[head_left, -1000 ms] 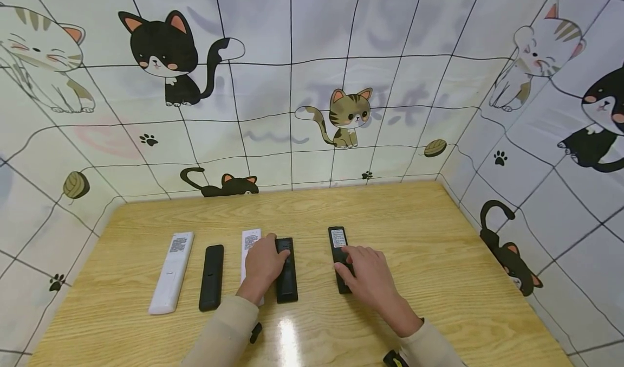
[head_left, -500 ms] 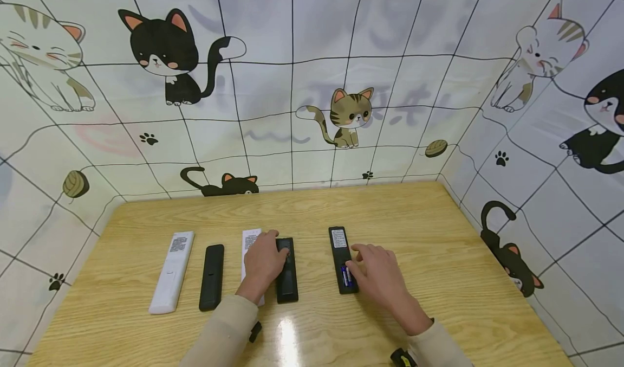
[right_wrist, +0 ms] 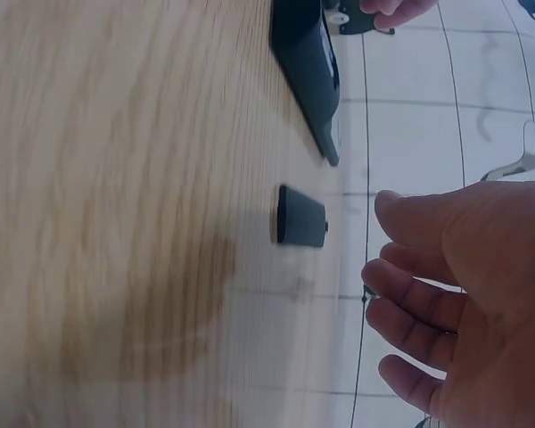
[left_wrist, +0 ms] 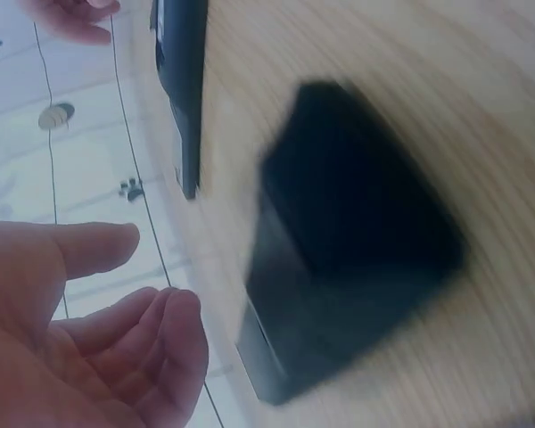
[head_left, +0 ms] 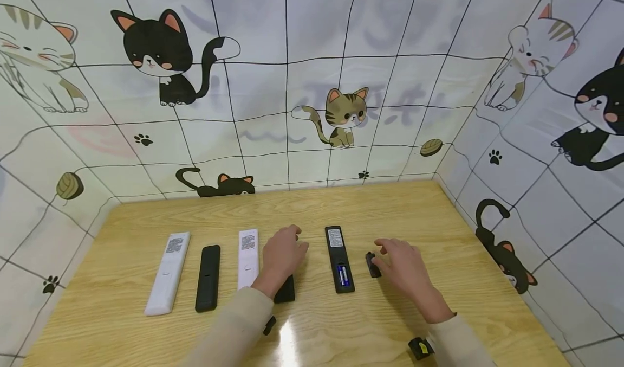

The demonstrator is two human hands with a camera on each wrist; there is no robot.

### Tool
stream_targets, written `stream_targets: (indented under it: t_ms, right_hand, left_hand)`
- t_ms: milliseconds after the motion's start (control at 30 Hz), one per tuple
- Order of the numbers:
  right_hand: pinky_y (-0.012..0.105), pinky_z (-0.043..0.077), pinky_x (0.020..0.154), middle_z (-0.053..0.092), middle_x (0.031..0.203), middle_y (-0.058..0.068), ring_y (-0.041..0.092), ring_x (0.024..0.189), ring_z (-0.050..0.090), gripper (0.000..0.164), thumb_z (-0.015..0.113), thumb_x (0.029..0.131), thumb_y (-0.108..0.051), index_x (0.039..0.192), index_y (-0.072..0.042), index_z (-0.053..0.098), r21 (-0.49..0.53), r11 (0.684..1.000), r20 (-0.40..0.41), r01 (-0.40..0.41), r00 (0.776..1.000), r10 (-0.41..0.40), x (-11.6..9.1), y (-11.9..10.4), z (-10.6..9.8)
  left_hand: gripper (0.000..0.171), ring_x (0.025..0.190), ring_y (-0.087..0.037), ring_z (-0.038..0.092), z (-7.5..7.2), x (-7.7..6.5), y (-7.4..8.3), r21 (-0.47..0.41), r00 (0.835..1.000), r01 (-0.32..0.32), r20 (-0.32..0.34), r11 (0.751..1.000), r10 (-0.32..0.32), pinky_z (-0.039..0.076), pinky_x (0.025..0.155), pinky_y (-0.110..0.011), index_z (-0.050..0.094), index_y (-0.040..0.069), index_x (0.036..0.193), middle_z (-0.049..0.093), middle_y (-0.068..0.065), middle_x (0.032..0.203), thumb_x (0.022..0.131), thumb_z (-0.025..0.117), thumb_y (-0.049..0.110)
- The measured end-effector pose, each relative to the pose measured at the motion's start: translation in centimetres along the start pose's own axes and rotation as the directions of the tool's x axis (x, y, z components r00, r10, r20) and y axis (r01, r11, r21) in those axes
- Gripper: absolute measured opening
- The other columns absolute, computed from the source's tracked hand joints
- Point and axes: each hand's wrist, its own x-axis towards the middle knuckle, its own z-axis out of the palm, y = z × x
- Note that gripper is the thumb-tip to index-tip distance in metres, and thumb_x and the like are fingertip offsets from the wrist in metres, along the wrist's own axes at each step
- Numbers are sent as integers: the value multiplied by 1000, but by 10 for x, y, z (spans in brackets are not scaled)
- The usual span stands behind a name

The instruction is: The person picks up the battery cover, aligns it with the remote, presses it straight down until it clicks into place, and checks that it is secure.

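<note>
Toward the right lies a black remote control (head_left: 336,253) whose battery bay shows blue batteries (head_left: 343,275). Its small black battery cover (head_left: 373,265) rests on the table to the right. Beside that cover hovers my right hand (head_left: 409,269), fingers loosely bent; the right wrist view shows a gap between the hand and the cover (right_wrist: 303,218). My left hand (head_left: 284,256) is over another black remote control (head_left: 285,292) and hides its upper part. Loosely curled, the left hand's fingers hold nothing in the left wrist view, where a blurred dark remote (left_wrist: 339,232) lies alongside.
On the left are a white remote control (head_left: 167,275), a black one (head_left: 207,277) and a second white one (head_left: 248,258), partly behind the left arm. All lie on a wooden table (head_left: 390,210). Cat-patterned cloth (head_left: 273,85) stands behind and at both sides.
My right hand has moved right, uncovering the batteries, and the battery cover now lies beside the remote. My left hand has shifted right across the black remote, exposing more of the nearby white one.
</note>
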Motion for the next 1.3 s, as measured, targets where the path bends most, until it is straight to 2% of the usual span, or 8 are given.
stream_targets:
  t_ms: [100,233,400,500,667,800,1100,1300]
  right_hand:
    - [53,48,81,70,96,7,31,92,65,38,76,84,-25,117,-8,67,1,1000,9,8,1000,-8,0,7,-1]
    - [53,48,81,70,99,8,30,92,64,38,77,84,-26,117,-10,68,3,1000,48,27,998,-27,0,13,1]
    - [56,46,87,69,99,5,31,97,62,40,75,85,-30,120,-14,67,-5,1000,90,29,996,-28,2,16,7]
    - [58,43,89,69,98,4,31,99,62,42,76,84,-31,121,-15,66,-4,1000,87,29,996,-28,2,16,10]
    - [58,43,89,66,96,2,28,96,61,46,77,83,-32,124,-17,65,-18,999,90,50,995,-48,3,17,12]
    - [56,43,87,63,93,1,24,89,59,47,76,83,-32,126,-18,65,-28,998,103,64,993,-61,2,17,12]
    - [51,43,81,55,84,-4,16,79,50,48,74,84,-36,128,-20,64,-68,995,136,71,989,-61,0,22,15]
    - [50,42,80,55,83,-5,16,79,49,49,74,84,-38,129,-21,63,-58,995,122,81,990,-73,0,23,19]
  left_hand:
    - [37,84,-23,68,9,3,11,8,999,-12,35,1000,11,54,66,-39,65,10,121,71,-6,109,90,68,31]
    - [42,75,-21,65,25,8,22,16,995,-23,97,1000,22,51,60,-36,64,8,122,71,-9,109,91,66,36]
    - [45,62,-19,56,41,12,34,57,990,5,143,998,-13,44,49,-33,64,1,113,68,-11,88,91,65,41]
    - [51,63,-20,57,47,12,42,102,991,36,126,994,-49,45,50,-33,63,0,113,65,-11,83,90,64,46]
    - [65,72,-25,64,54,11,55,184,993,67,79,981,-83,53,58,-38,60,-1,121,65,-12,92,89,63,55]
    - [66,71,-27,64,58,10,62,204,993,79,71,976,-96,54,59,-39,65,-2,115,62,-14,94,86,64,58]
    - [67,62,-24,64,66,6,68,268,999,47,-3,962,-48,54,54,-34,70,-2,99,64,-12,87,81,67,63]
    - [65,70,-25,65,72,9,70,220,997,70,7,973,-73,56,61,-36,66,-4,107,64,-13,88,83,70,56]
